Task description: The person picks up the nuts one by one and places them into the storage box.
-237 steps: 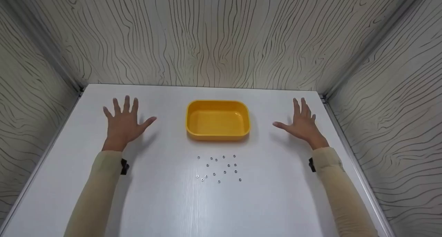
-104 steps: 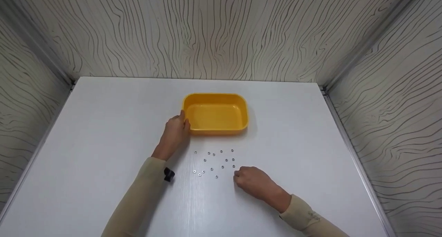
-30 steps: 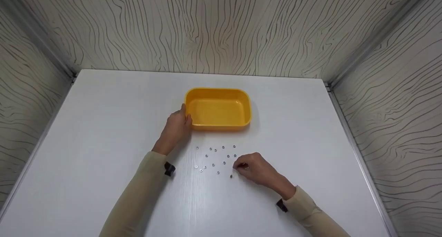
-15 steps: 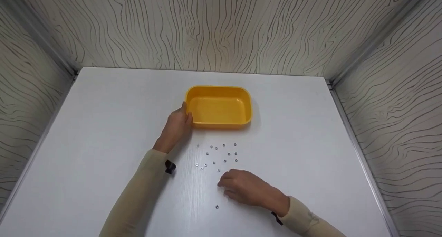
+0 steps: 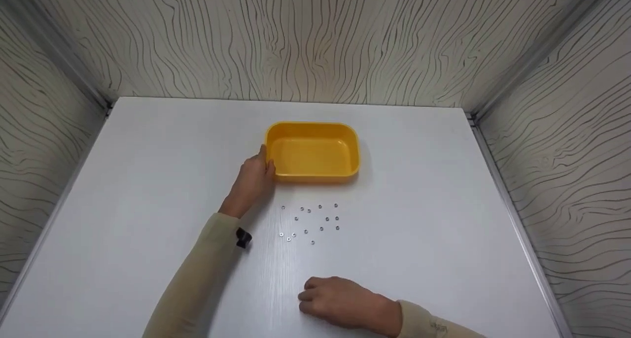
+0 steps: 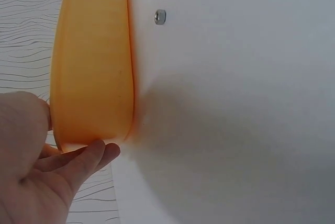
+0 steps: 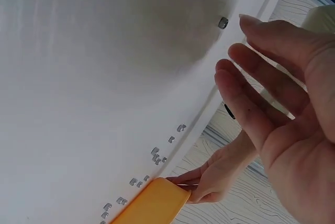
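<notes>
A yellow plastic tray [image 5: 315, 179] stands on the white table, its inside bare. My left hand [image 5: 250, 180] grips its left side near the front corner, thumb and fingers on either face of the wall, as the left wrist view [image 6: 39, 182] bears out. Several small metal nuts [image 5: 321, 228] lie scattered in front of the tray. My right hand [image 5: 340, 301] is low over the table's near part, fingers loosely bent and holding nothing. In the right wrist view a lone nut [image 7: 223, 23] sits just off the thumb tip; from the head that nut is hidden by the hand.
The white tabletop [image 5: 419, 205] is bounded by wood-patterned panels [image 5: 315, 42] at the back and both sides. Metal rails [image 5: 512, 215] run along the side edges. A dark wrist device [image 5: 243, 238] shows at the left sleeve.
The right hand has moved toward the near edge, following a nut that travelled away from the group; the hand now covers it in the head view. The left hand stays on the tray.
</notes>
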`<state>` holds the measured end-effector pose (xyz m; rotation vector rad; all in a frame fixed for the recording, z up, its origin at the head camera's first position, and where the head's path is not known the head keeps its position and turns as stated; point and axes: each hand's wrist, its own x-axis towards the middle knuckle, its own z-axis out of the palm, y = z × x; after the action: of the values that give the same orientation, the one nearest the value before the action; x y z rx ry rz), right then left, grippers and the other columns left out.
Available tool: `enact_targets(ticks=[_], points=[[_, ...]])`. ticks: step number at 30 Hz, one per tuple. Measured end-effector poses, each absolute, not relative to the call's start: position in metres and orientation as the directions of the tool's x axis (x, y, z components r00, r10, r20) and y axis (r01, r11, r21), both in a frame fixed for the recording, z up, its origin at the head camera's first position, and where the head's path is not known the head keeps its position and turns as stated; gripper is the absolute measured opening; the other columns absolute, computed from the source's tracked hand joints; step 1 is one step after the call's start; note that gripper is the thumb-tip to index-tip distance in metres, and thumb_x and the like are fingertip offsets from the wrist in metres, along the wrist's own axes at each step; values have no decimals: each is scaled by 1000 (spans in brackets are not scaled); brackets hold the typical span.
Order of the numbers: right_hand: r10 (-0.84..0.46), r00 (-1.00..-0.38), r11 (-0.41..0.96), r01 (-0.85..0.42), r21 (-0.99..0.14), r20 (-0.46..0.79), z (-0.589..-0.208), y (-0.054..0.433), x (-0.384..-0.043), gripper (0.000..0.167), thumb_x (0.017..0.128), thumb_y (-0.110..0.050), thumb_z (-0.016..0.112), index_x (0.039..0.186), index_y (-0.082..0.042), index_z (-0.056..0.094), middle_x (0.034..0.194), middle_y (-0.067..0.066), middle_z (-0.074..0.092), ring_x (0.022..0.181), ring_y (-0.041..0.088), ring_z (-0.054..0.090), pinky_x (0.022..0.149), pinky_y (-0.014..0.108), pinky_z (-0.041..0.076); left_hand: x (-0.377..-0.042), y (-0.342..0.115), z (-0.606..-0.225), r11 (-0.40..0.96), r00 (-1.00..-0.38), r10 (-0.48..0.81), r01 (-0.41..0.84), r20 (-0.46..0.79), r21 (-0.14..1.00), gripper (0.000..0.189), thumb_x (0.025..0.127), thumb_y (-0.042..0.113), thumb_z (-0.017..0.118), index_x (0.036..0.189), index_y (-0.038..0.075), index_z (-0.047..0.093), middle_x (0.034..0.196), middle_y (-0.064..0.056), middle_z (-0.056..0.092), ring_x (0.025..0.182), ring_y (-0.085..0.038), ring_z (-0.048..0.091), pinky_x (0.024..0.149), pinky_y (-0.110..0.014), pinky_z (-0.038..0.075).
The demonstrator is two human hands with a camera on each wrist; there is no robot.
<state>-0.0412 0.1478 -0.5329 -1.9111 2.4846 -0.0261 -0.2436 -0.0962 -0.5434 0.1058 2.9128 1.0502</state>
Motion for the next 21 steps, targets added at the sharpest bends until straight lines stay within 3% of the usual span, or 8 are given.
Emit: enact_targets(ticks=[7, 13, 18, 21], points=[[-973, -210, 198, -973, 119, -94, -536, 145, -35, 11, 91, -22, 80, 102, -23, 78, 94, -16, 75, 84, -4, 64, 73, 8, 53, -243, -95, -544, 769, -997, 70, 32, -34, 638, 63, 111, 23, 48, 163, -6, 25, 131, -24, 66, 97, -25, 60, 95, -39, 60], [-976, -184, 158, -966, 205, -118, -539, 146, -31, 7, 89, -20, 80, 90, -25, 76, 79, -16, 68, 72, -2, 54, 62, 8, 46, -241, -95, -545, 765, -997, 57, 14, -46, 644, 64, 111, 23, 48, 165, -2, 23, 126, -19, 67, 98, -23, 60, 96, -38, 60], [-979, -181, 159, -966, 203, -95, -539, 148, -32, 14, 82, -16, 81, 82, -27, 73, 70, -16, 63, 66, 1, 45, 54, 11, 36, -241, -94, -546, 765, -997, 58, 15, -46, 644, 65, 111, 24, 49, 166, 0, 23, 119, -15, 66, 96, -23, 59, 92, -36, 61], [-972, -209, 200, -975, 92, -103, -539, 148, -34, 12, 84, -17, 81, 84, -26, 74, 71, -16, 64, 67, 0, 42, 56, 10, 35, -243, -94, -546, 770, -997, 68, 38, -23, 637, 64, 111, 23, 49, 164, -3, 25, 116, -17, 68, 93, -23, 59, 89, -35, 60]])
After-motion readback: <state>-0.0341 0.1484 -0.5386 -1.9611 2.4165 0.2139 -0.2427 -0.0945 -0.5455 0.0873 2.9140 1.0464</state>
